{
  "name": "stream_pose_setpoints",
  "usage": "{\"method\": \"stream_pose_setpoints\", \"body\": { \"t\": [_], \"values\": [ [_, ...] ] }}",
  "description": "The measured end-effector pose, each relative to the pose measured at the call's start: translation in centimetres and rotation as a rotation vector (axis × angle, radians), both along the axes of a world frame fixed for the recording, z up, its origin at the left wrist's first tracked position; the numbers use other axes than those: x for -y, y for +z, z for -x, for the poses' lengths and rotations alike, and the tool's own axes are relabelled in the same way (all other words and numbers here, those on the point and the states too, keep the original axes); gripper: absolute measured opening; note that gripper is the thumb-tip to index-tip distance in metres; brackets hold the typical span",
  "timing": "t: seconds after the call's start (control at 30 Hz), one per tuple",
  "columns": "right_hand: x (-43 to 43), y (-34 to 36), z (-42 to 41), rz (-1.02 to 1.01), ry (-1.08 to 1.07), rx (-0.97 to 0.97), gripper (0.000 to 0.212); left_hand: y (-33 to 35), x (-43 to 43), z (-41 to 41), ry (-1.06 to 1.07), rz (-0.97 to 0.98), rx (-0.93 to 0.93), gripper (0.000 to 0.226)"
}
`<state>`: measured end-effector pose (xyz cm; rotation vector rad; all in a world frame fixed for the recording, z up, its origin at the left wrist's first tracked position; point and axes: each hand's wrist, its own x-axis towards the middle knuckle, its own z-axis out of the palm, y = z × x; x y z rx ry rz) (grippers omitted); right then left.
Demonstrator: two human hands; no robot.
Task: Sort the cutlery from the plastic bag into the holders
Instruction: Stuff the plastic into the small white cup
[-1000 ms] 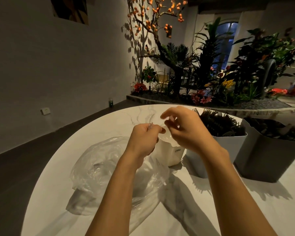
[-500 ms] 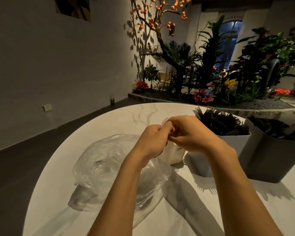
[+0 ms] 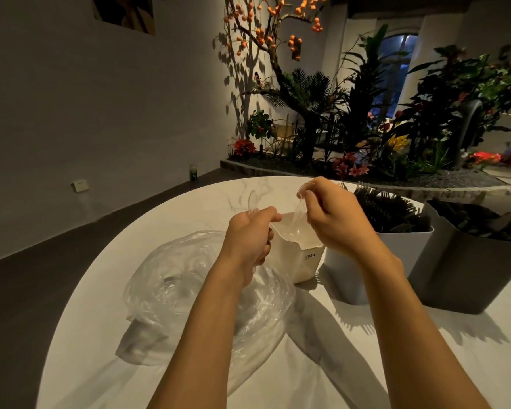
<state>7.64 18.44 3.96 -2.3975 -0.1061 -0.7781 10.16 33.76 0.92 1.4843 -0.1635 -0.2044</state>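
Two clear plastic spoons are in play at the centre of the frame. Your right hand (image 3: 334, 222) pinches one clear spoon (image 3: 299, 214) by its handle, bowl downward, over the open mouth of the small white holder (image 3: 300, 255). Your left hand (image 3: 250, 237) is curled round the other spoon (image 3: 252, 200), whose pale end rises above the knuckles; whether it grips more than one piece cannot be told. The plastic bag (image 3: 189, 290) lies crumpled on the marble table (image 3: 307, 379), lower left of centre and against the holder's near side. What cutlery remains inside it is too faint to count.

To the right stand a white tub (image 3: 401, 246) bristling with black forks (image 3: 387, 208), and, at the right edge, a grey tub (image 3: 466, 276) of dark cutlery whose kind cannot be read.

Risks, as judged from this view:
- The clear spoon is nearly invisible against the white holder. You may misjudge the rim and let go outside it, onto the table.
- The pinch is high on a thin, slick handle, so the spoon may swivel or slip early.
- The holder is small and light-looking. A spoon dropped against its wall, or a nudge from your left wrist, may tip it toward the bag.
- Your forearms cross above the bag, and a dragging sleeve of film may pull loose pieces off the table's edge.
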Motion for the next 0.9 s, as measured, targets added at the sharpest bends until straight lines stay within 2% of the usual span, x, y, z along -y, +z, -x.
{"method": "stream_pose_setpoints", "body": {
  "t": [0.13, 0.27, 0.47, 0.67, 0.77, 0.9],
  "values": [
    [-0.6, -0.9, -0.5, 0.007, 0.039, -0.124, 0.020, -0.7, 0.1, -0.4, 0.026, -0.029, -0.038, 0.010],
    [-1.3, -2.0, -0.8, 0.169, 0.025, -0.267, 0.016, -1.3, 0.1, -0.6, 0.013, -0.045, -0.047, 0.016],
    [-1.7, -2.1, -0.5, 0.126, 0.006, -0.237, 0.020, -1.6, 0.2, -0.6, 0.039, -0.047, -0.064, 0.014],
    [-1.3, -1.7, -0.5, 0.286, -0.035, -0.287, 0.031, -1.4, 0.2, -0.4, 0.048, -0.023, -0.075, 0.011],
    [-1.3, -1.6, -0.6, 0.319, -0.063, -0.206, 0.027, -0.9, 0.0, -0.2, 0.027, 0.022, -0.106, 0.007],
    [-1.8, -0.1, 0.1, 0.122, -0.018, -0.031, 0.020, 0.1, -0.5, -0.1, -0.028, 0.222, -0.193, 0.018]
  ]
}}
